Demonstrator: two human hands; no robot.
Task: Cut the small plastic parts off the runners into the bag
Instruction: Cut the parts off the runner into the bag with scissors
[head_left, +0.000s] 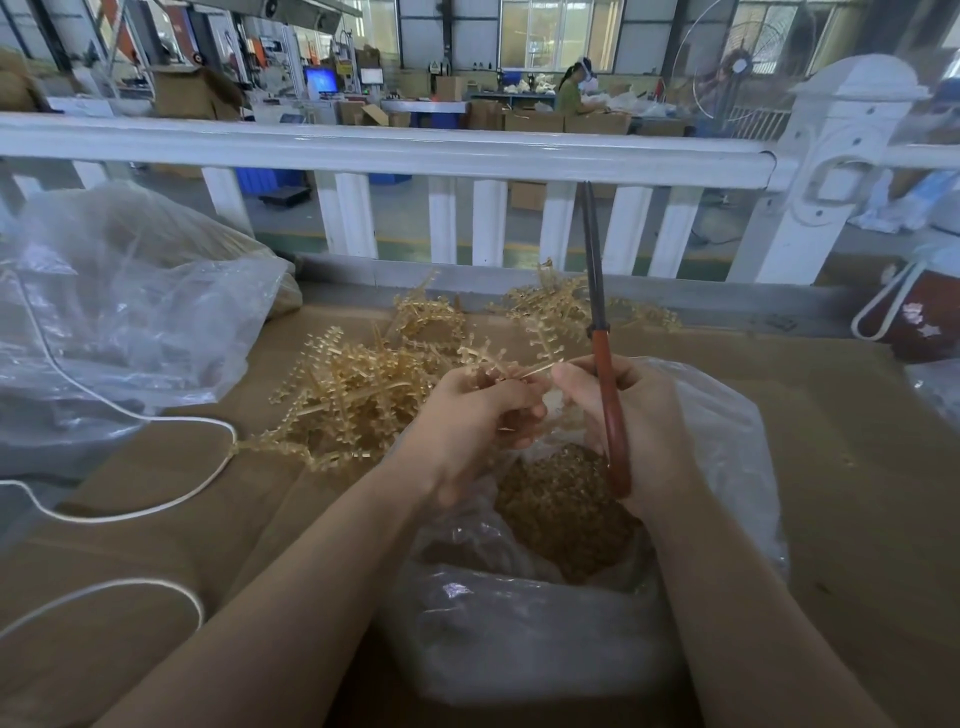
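Observation:
My left hand (478, 410) grips an amber plastic runner (493, 364) above the open clear bag (727, 441). My right hand (639, 415) holds red-handled scissors (608, 395), their dark blades pointing up and away; its fingertips also touch the runner's thin stem. Several small amber cut parts (561, 499) fill the bottom of the bag under both hands. A pile of uncut amber runners (363, 395) lies on the cardboard to the left and behind my hands.
A large clear bag (119, 322) lies at the left. A white cord (156, 499) loops over the cardboard surface (857, 467). A white railing (415, 150) runs across behind. A dark red container (924, 312) with a white handle stands at the right.

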